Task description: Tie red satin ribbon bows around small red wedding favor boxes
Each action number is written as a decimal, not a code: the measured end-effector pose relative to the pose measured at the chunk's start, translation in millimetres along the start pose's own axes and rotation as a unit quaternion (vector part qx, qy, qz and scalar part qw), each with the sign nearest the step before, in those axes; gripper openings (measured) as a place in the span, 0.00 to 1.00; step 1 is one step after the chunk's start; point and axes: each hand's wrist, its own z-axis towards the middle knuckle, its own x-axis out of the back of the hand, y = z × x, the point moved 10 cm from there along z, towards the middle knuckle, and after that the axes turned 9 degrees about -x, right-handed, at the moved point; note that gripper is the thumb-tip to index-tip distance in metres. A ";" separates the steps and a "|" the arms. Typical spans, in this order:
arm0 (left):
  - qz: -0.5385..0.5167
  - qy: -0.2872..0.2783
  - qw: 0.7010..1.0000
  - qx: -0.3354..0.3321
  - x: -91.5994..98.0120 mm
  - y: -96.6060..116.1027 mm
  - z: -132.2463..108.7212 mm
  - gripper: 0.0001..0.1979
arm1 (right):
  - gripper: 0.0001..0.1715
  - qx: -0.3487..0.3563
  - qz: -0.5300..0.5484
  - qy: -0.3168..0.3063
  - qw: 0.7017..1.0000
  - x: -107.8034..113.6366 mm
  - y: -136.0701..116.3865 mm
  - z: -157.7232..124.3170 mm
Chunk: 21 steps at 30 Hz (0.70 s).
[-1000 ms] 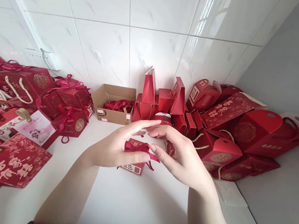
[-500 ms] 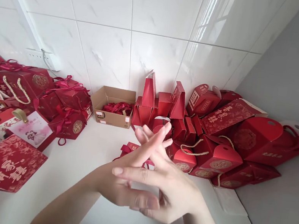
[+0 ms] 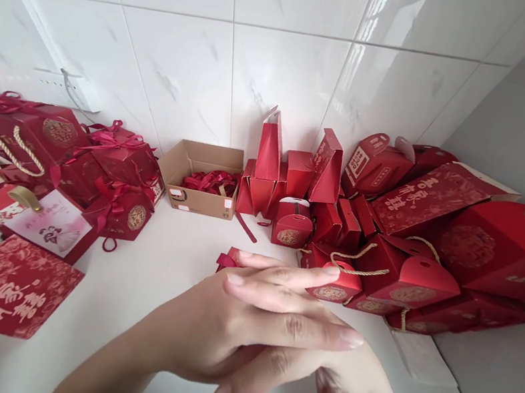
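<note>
My left hand (image 3: 223, 328) and my right hand (image 3: 346, 380) are crossed over the white tabletop, their fingers interlaced and touching. The left fingers stretch out to the right across the back of the right hand. Some right fingers reach left between them, and the right thumb hangs low near the bottom edge. Neither holds an object. Just behind the left hand shows a red gift box with a ribbon (image 3: 227, 261), mostly hidden by the hands.
Red gift bags (image 3: 16, 295) and ribboned boxes (image 3: 125, 211) crowd the left. A cardboard carton (image 3: 200, 204) of red ribbons stands by the tiled wall (image 3: 174, 66). Red gift boxes (image 3: 411, 277), some with rope handles, are piled at the right beside a grey panel (image 3: 505, 375).
My hands have gone from upward-pointing crossed fingers to flatter, interlaced ones, and sit lower and farther right. The view has shifted slightly. The boxes stand as before.
</note>
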 end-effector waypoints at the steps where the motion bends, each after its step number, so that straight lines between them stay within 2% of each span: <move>1: 0.003 0.003 1.000 -0.001 0.8 0.6 0.4 0.25 | 0.19 0.004 0.012 0.015 1.000 5.5 -2.1 0.6; 7: 0.032 0.028 0.999 -0.017 6.6 1.4 0.1 0.22 | 0.15 -0.012 -0.001 0.030 0.999 16.9 -8.6 1.5; 10: 0.066 0.097 0.992 -0.042 20.4 2.8 -1.4 0.21 | 0.15 -0.050 -0.038 0.011 0.998 14.0 -7.1 1.7; 12: 0.102 0.122 0.986 -0.038 27.5 1.3 -2.0 0.22 | 0.20 -0.092 -0.071 0.021 0.993 18.5 -2.7 1.0; 13: 0.127 0.123 0.984 -0.030 29.6 0.0 -1.8 0.23 | 0.25 -0.125 -0.084 0.047 0.987 25.9 2.0 -0.6; 15: 0.187 0.118 0.975 -0.004 33.9 -3.9 -1.3 0.22 | 0.35 -0.200 -0.110 0.146 0.963 51.5 13.5 -9.4; 17: 0.238 0.116 0.964 0.019 37.7 -7.2 -1.2 0.17 | 0.34 -0.273 -0.134 0.243 0.921 75.9 25.7 -24.6; 19: 0.247 0.087 0.965 0.028 30.5 -11.0 0.8 0.11 | 0.26 -0.319 -0.137 0.262 0.901 81.2 37.2 -31.8; 21: 0.221 0.036 0.975 0.014 12.0 -11.6 4.3 0.13 | 0.22 -0.339 -0.074 0.203 0.916 64.4 49.7 -25.9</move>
